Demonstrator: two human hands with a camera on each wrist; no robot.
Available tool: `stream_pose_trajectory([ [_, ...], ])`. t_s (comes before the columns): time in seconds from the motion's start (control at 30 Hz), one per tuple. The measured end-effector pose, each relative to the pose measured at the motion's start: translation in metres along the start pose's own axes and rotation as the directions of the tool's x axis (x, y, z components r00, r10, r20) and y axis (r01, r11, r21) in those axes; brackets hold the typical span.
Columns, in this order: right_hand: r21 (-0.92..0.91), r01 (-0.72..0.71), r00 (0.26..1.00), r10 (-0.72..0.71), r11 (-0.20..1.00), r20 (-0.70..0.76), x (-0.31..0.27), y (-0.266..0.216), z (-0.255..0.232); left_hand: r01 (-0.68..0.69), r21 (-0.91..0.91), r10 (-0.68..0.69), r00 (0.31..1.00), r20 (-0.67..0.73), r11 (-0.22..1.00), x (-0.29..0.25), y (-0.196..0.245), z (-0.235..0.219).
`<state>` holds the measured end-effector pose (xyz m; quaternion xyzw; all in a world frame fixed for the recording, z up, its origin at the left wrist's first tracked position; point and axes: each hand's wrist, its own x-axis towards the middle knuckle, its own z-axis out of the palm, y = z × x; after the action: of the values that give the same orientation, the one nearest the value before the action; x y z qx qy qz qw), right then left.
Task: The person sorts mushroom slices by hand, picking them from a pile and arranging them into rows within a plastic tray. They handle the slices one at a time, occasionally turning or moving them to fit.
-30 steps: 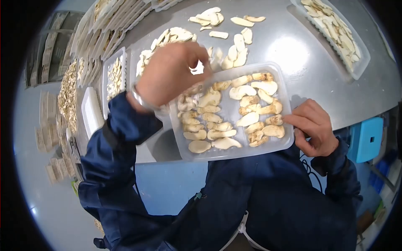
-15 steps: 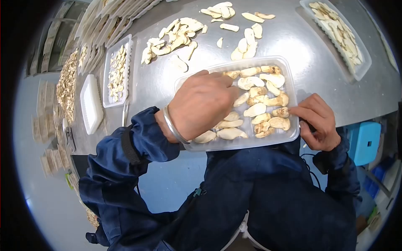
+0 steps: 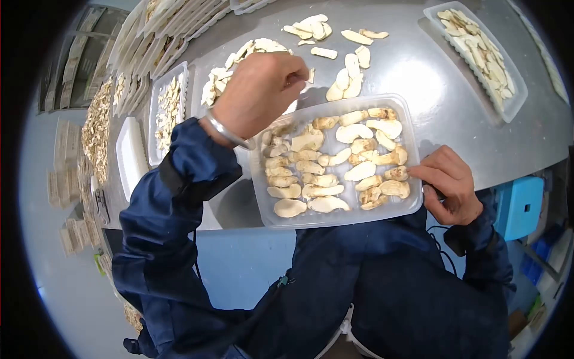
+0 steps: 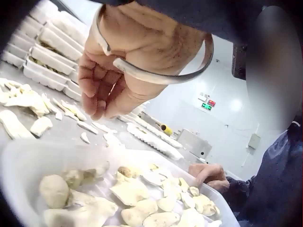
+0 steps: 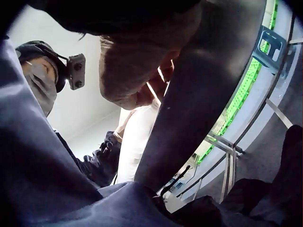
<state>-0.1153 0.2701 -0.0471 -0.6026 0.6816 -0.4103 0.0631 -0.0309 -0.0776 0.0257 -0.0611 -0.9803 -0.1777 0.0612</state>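
A translucent plastic tray (image 3: 272,222) sits at the table's near edge, holding rows of sliced mushrooms (image 3: 323,190). My left hand (image 3: 257,90), with a metal bangle at the wrist, hovers past the tray's far left corner. Its fingers are loosely bent with nothing visible between them, as the left wrist view also shows. A small mushroom slice (image 3: 311,76) lies on the table by its fingertips. My right hand (image 3: 447,186) grips the tray's right rim, index finger over the edge and thumb outside.
Loose mushroom slices (image 3: 345,81) lie beyond the tray, with a pile (image 3: 216,82) behind my left hand. Filled trays stand at the right (image 3: 519,105) and left (image 3: 183,70). A white tray (image 3: 130,157) and stacked trays (image 3: 173,27) occupy the left side.
My left hand reached from the table into the tray, then drew back over the table. One more slice now lies between the tray's rows. The right hand stays at the rim.
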Motion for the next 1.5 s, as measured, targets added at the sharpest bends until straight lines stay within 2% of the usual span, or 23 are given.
stream_pose_trajectory([
  [0.03,0.002,-0.005,1.0,0.005,1.0,0.001,-0.001,0.0,0.0,-0.054,0.002,0.054,0.998,-0.014,0.999,0.008,-0.002,0.006],
  [0.13,0.005,-0.013,1.0,0.013,1.0,0.007,0.0,0.0,0.0,0.115,-0.072,-0.103,0.983,0.149,0.991,0.035,0.002,0.021],
  [0.3,0.005,-0.022,1.0,0.022,1.0,0.009,-0.002,0.001,0.0,0.179,0.016,-0.178,0.953,0.245,0.984,0.058,0.001,0.038],
  [0.37,0.008,-0.03,1.0,0.029,1.0,0.005,-0.002,0.0,0.0,0.197,-0.05,-0.178,0.95,0.255,0.979,0.059,0.001,0.04],
  [0.6,0.0,-0.013,1.0,0.013,1.0,-0.006,-0.002,0.0,0.001,0.275,-0.378,-0.215,0.957,0.193,0.884,0.05,-0.008,0.039],
  [0.63,-0.003,-0.016,1.0,0.016,1.0,-0.004,-0.002,0.0,0.001,0.324,-0.311,-0.249,0.934,0.257,0.894,0.047,0.005,0.021],
  [0.73,-0.008,-0.016,1.0,0.015,1.0,-0.008,-0.002,0.0,0.001,0.4,-0.491,-0.233,0.901,0.366,0.774,0.019,0.02,0.006],
  [0.8,-0.009,-0.008,1.0,0.008,1.0,-0.009,0.0,-0.002,0.001,0.434,-0.452,-0.217,0.864,0.455,0.779,-0.004,0.038,0.001],
  [0.83,-0.014,-0.004,1.0,0.004,1.0,-0.01,0.001,-0.002,0.001,0.358,-0.391,-0.177,0.886,0.427,0.848,-0.013,0.043,0.003],
  [0.93,-0.032,0.003,1.0,-0.004,0.999,-0.011,0.001,-0.002,0.002,0.325,-0.366,-0.201,0.919,0.338,0.872,-0.027,0.048,0.013],
  [1.03,-0.032,0.015,1.0,-0.016,0.999,-0.015,0.001,-0.001,0.002,0.219,-0.32,-0.125,0.949,0.288,0.922,-0.031,0.047,0.022],
  [1.23,-0.038,0.02,1.0,-0.021,0.999,-0.021,0.001,-0.002,0.003,0.099,-0.256,-0.046,0.977,0.207,0.962,-0.032,0.048,0.028],
  [1.33,-0.034,0.028,0.999,-0.029,0.999,-0.024,0.001,0.0,0.003,0.04,-0.188,-0.008,0.986,0.169,0.981,-0.032,0.049,0.031],
  [1.43,-0.031,0.025,1.0,-0.025,0.999,-0.016,0.001,-0.001,0.002,-0.081,-0.054,0.086,0.992,0.091,0.995,-0.033,0.051,0.029],
  [1.5,-0.027,0.018,1.0,-0.018,0.999,-0.009,0.001,-0.001,0.002,-0.075,-0.055,0.077,0.997,0.031,0.996,-0.027,0.047,0.023],
])
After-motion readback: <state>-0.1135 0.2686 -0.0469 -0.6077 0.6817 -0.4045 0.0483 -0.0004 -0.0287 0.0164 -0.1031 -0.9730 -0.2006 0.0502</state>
